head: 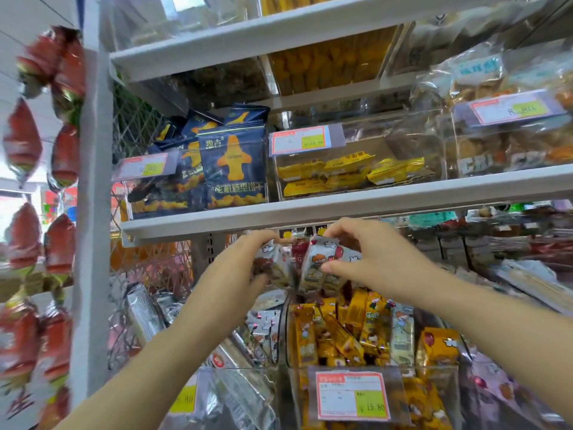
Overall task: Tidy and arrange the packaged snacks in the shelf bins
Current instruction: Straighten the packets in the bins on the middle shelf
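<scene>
Both my hands are raised just under a white shelf edge (310,212). My left hand (248,262) grips a small white snack packet (279,268) with cartoon print. My right hand (366,252) pinches a bundle of similar white cartoon packets (319,268) between thumb and fingers. Below them stands a clear bin (347,370) filled with several yellow snack packets (341,330) and one white packet (401,333). Left of it, a second bin (279,321) holds more white cartoon packets (263,330).
On the shelf above stand dark blue biscuit bags (232,169), a clear bin of yellow packets (350,172) and bagged snacks (502,144) at the right. Red packets (59,156) hang at the far left beside a white upright (93,212). Silver packets (145,311) lie lower left.
</scene>
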Demonstrator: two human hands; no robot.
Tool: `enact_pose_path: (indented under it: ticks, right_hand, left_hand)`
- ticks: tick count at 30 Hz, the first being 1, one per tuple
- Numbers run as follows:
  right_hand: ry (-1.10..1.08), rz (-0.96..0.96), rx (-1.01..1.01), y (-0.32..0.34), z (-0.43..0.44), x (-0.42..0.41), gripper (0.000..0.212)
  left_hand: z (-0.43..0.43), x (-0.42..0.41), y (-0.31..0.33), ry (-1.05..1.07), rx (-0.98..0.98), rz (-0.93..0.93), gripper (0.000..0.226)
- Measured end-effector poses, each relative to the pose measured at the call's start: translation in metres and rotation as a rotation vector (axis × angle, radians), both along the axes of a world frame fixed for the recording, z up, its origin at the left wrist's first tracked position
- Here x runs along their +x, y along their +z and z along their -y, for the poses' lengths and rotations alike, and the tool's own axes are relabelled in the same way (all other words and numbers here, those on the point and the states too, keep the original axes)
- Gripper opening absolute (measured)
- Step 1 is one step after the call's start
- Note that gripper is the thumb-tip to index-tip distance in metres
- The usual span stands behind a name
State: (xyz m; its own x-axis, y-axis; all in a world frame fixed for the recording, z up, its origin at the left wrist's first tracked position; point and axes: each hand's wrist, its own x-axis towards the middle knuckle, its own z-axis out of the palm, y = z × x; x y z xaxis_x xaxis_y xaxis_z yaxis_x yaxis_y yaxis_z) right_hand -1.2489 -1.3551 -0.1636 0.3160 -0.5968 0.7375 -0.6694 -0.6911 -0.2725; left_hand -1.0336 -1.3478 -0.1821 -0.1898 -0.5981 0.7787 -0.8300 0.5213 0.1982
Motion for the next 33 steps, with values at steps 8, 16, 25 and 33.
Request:
enact_pose_path:
  ticks: [8, 16, 25, 33]
  right_hand:
    - [0.04, 0.127, 0.059, -0.016, 0.043, 0.059, 0.028]
    - [-0.043, 0.164, 0.133, -0.021, 0.092, 0.098, 0.038]
    - [-0.063, 0.009, 0.217, -0.025, 0.132, 0.119, 0.038]
    - [-0.007, -0.022, 0.227, -0.028, 0.14, 0.116, 0.038]
  left_hand:
    - [0.031, 0.036, -0.015, 0.281, -0.039, 0.099, 0.054]
    - [0.066, 0.056, -0.001, 0.462, -0.059, 0.187, 0.062]
    - [0.102, 0.075, 0.008, 0.482, 0.17, 0.255, 0.046]
    - [0.11, 0.081, 0.011, 0.186, 0.441, 0.251, 0.057]
